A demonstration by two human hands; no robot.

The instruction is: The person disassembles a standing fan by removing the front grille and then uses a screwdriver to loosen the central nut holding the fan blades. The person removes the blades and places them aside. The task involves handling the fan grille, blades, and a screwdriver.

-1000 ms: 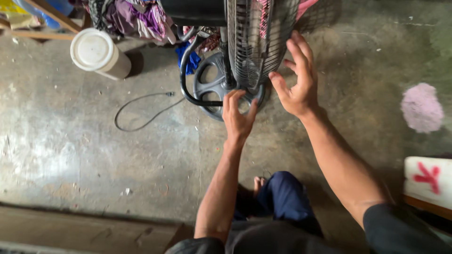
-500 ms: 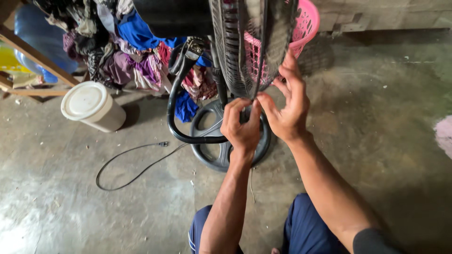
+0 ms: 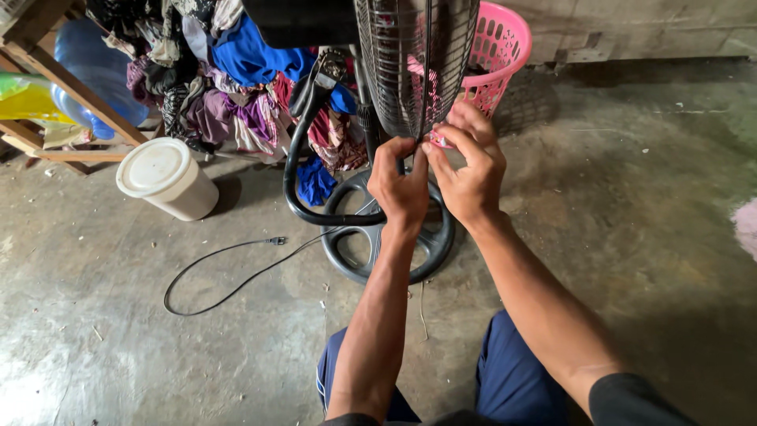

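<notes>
On a stained concrete floor (image 3: 631,237), I crouch before a black standing fan with a round wire-mesh guard (image 3: 410,63), both hands at the guard's lowest edge. My left hand (image 3: 400,185) is closed narrow, thumb and fingertips pinched on the dark rim band where the front and back halves of the guard meet. My right hand (image 3: 469,170) is curled close beside it, fingers bent onto the same seam; whether it grips a clip or only the wire I cannot tell, since the fingers hide the spot. The two hands nearly touch.

The fan stands upright on its round black spoked plastic base (image 3: 386,244), directly below my wrists, its thin black power cord (image 3: 229,272) trailing left across the floor with the plug lying loose.

In my judgement, the seam work goes best with the left hand steadying the rim while the right does the fine pinching, keeping pressure along the band and not into the mesh, which would bend. The guard hangs forward over the base, so pulling toward me could tip the stand.

A white lidded plastic bucket (image 3: 165,177) stands well to the left, a heap of mixed coloured clothes (image 3: 229,87) lies behind the fan, and a pink plastic laundry basket (image 3: 497,47) stands behind the guard.
</notes>
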